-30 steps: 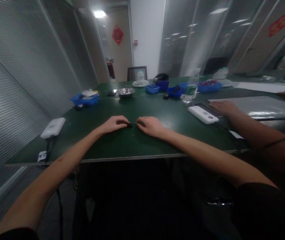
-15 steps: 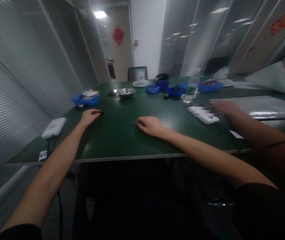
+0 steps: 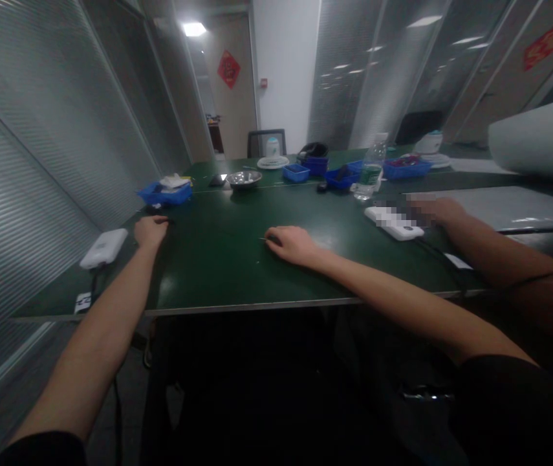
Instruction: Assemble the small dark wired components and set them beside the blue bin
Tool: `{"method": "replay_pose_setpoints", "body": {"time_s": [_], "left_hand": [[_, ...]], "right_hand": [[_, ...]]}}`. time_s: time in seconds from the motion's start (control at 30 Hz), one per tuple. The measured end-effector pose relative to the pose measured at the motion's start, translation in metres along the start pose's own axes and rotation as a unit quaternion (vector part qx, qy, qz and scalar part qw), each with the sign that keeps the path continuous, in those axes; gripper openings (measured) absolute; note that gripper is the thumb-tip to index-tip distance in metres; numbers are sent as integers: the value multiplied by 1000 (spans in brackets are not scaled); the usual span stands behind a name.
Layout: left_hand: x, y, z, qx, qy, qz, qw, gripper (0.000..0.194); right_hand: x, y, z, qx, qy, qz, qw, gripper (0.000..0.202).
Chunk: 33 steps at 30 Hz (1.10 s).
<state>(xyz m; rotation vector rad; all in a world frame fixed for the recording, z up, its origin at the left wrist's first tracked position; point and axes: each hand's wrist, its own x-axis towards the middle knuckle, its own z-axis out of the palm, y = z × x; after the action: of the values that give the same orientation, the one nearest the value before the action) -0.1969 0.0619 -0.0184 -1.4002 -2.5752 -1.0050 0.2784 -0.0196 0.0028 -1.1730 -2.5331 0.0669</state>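
Observation:
My left hand (image 3: pixel 149 230) is closed, its fingertips pinching a small dark object (image 3: pixel 172 221) just above the green table (image 3: pixel 208 259). The object is too small to name. Resting on the tabletop near the middle, my right hand (image 3: pixel 293 243) curls around a small dark item (image 3: pixel 273 239). A thin pale tip pokes out of it to the left; its kind is not clear. Beyond my left hand stands a blue tray (image 3: pixel 152 196) holding papers and small things. A shiny metal bowl (image 3: pixel 244 182) sits farther back, between my two hands.
At left lies a white box-shaped device (image 3: pixel 104 248) with a cable; a similar one (image 3: pixel 402 229) lies right, by another person's hand (image 3: pixel 444 212). Behind are a plastic bottle (image 3: pixel 369 175), several blue trays (image 3: pixel 296 173) and a white basket (image 3: pixel 272 163). The table's front edge (image 3: pixel 257 307) is near me.
My left hand has moved left with the small dark object, toward the white device. My right hand stays in place. At far right, a large white sheet has shifted and looks nearer.

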Motion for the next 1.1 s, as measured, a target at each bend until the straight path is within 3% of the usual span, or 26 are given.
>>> {"method": "replay_pose_setpoints", "body": {"time_s": [0.73,1.1], "left_hand": [[-3,4,-3,-17,-10,72,997,30],[1,0,-1,-50,-24,65,996,30]], "right_hand": [[-1,-3,-5,11,-13,0,1000,31],[0,-1,-5,10,-20,0,1000,31]]}}
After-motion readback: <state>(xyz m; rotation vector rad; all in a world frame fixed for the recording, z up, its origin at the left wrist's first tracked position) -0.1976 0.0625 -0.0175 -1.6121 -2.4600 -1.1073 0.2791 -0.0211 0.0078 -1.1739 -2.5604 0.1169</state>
